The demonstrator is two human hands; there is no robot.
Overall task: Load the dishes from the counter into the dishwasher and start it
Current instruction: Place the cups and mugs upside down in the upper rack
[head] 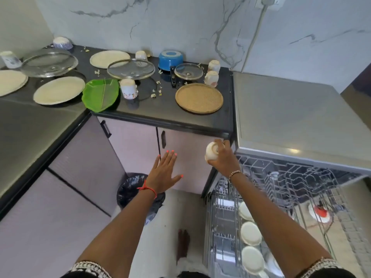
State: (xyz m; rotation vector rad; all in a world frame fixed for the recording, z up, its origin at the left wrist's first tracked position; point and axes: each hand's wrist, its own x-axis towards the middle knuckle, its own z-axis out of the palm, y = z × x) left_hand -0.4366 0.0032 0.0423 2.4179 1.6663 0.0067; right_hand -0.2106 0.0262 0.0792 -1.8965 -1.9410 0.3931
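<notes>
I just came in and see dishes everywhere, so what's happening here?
A person is loading a dishwasher. Their right hand grips a small cream cup, bottom up, beside the pulled-out upper rack; the left hand hovers open and empty. Three white plates already stand in the rack below. Beige plates, glass lids, mugs and a blue pot wait on the dark counter.

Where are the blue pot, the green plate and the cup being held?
blue pot (170,64), head view, on its side wall.
green plate (100,95), head view, middle of its surface.
cup (210,154), head view, on its white side, in the right hand (222,161).
</notes>
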